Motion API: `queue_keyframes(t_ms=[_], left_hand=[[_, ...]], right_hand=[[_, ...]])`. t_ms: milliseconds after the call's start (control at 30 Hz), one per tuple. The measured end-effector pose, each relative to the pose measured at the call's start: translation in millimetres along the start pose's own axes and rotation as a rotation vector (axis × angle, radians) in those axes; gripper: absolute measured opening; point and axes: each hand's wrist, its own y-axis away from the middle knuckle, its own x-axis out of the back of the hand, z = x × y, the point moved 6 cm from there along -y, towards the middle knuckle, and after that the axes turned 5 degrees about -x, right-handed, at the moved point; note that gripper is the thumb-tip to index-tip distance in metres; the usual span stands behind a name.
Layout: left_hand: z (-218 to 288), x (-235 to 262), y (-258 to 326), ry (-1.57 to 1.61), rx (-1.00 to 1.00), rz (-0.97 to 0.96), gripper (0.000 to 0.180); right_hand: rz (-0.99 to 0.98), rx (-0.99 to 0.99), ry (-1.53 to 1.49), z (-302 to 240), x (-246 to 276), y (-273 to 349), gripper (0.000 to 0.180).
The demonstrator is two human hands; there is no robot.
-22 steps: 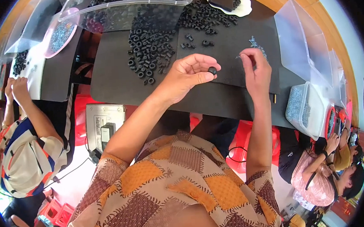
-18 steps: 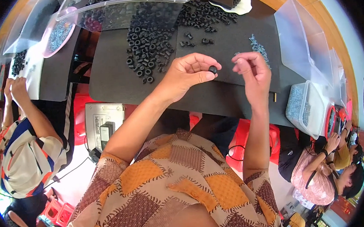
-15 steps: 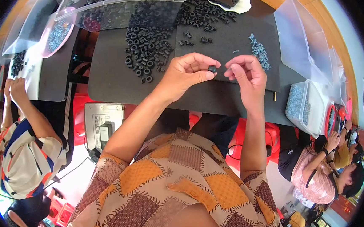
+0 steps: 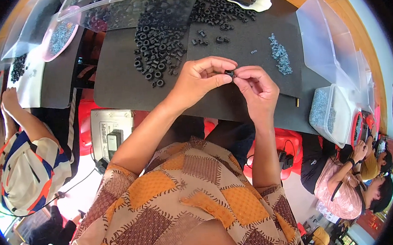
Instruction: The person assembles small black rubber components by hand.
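Note:
My left hand (image 4: pixel 200 80) pinches a small black ring (image 4: pixel 230 73) between thumb and fingers. My right hand (image 4: pixel 258 88) meets it, fingertips touching the same ring; anything small in those fingertips is hidden. Both hands hover over a black mat (image 4: pixel 120 77). A heap of black rings (image 4: pixel 159 43) lies beyond my left hand. A small pile of tiny silvery-blue parts (image 4: pixel 280 55) lies beyond my right hand.
A clear plastic tray (image 4: pixel 129 2) with more rings stands at the back. A white dish (image 4: pixel 261 2) sits at back right. Clear tubs (image 4: pixel 332 108) with small parts stand at right. Other people work at left (image 4: pixel 21 157) and lower right (image 4: pixel 346 180).
My right hand has moved left from the pile of tiny parts and now meets the ring held in my left hand. The left hand has stayed about in place.

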Motion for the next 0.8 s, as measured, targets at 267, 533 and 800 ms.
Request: queue_keyframes(t_ms=[267, 533, 800], left_hand=[[-5.5, 1.7, 1.0, 0.041, 0.02, 0.001, 0.031], [-3.9, -1.2, 0.4, -0.057, -0.027, -0.018, 0.028], [-0.5, -4.7, 1.7, -0.149, -0.047, 0.009, 0.026]], right_hand=[[0.015, -0.081, -0.032, 6.0, 5.2, 3.2, 0.016], [0.026, -0.055, -0.059, 3.8, 9.9, 5.5, 0.015], [0.044, -0.049, -0.092, 3.4, 6.2, 6.3, 0.014]])
